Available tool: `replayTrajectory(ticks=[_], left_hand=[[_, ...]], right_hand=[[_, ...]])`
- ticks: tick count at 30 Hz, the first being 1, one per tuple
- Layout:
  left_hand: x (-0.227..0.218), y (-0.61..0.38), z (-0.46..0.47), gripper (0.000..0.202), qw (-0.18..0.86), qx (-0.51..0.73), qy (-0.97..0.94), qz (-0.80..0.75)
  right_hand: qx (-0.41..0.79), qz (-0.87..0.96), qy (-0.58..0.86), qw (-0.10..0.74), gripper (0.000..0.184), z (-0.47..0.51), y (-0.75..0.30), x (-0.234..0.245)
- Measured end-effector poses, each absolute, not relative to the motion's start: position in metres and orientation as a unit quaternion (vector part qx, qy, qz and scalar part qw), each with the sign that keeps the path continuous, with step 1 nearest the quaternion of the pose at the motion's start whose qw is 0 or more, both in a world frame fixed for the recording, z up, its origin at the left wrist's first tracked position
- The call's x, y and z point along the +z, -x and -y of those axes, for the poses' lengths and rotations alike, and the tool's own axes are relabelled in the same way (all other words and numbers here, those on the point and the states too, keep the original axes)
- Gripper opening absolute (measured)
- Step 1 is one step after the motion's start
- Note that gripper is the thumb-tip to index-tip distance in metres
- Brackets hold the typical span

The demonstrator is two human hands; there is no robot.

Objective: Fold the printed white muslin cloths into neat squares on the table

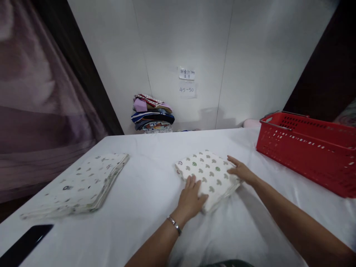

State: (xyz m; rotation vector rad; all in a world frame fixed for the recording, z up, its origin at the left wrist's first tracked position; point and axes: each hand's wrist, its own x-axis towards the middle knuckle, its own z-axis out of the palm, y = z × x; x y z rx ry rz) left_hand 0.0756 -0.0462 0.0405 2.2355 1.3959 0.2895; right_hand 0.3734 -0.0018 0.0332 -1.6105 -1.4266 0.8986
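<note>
A folded white cloth (207,170) printed with grey-beige mushroom shapes and a few green and reddish motifs lies on the white-covered table (150,167). My left hand (190,198) rests against its near left edge, fingers stretched out over the fabric. On the opposite side, my right hand (239,171) touches the right edge, thumb and fingers apart. Neither hand is wrapped round the cloth. A metal bracelet (174,224) circles my left wrist.
To the left lies another folded printed cloth (83,181), with a black phone-like slab (26,243) nearer me. A red perforated basket (306,152) with a metal handle stands at the right. Stacked folded fabrics (152,115) rise behind the table, before a wall with paper labels (187,89).
</note>
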Motion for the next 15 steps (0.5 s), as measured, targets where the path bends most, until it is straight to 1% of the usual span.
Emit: replayTrajectory(ticks=[3, 5, 7, 9, 12, 15], left_hand=[[0.034, -0.089, 0.068, 0.065, 0.222, 0.128, -0.85, -0.461], [0.031, -0.092, 0.076, 0.065, 0.207, 0.139, -0.855, -0.454], [0.03, -0.091, 0.078, 0.064, 0.201, 0.145, -0.859, -0.449], [0.032, -0.087, 0.076, 0.06, 0.2, 0.152, -0.863, -0.439], [0.039, -0.079, 0.063, 0.05, 0.174, 0.186, -0.857, -0.449], [0.043, -0.069, 0.036, 0.05, 0.126, 0.221, -0.838, -0.483]], right_hand=[[0.244, 0.616, 0.705, 0.253, 0.064, -0.013, -0.408, 0.041], [0.174, 0.644, 0.718, 0.2, 0.056, -0.014, -0.411, 0.046], [0.113, 0.685, 0.692, 0.199, 0.052, -0.009, -0.395, 0.049], [0.073, 0.734, 0.639, 0.219, 0.049, 0.002, -0.368, 0.052], [0.069, 0.782, 0.568, 0.249, 0.051, 0.027, -0.318, 0.055], [0.09, 0.802, 0.548, 0.219, 0.055, 0.05, -0.281, 0.056]])
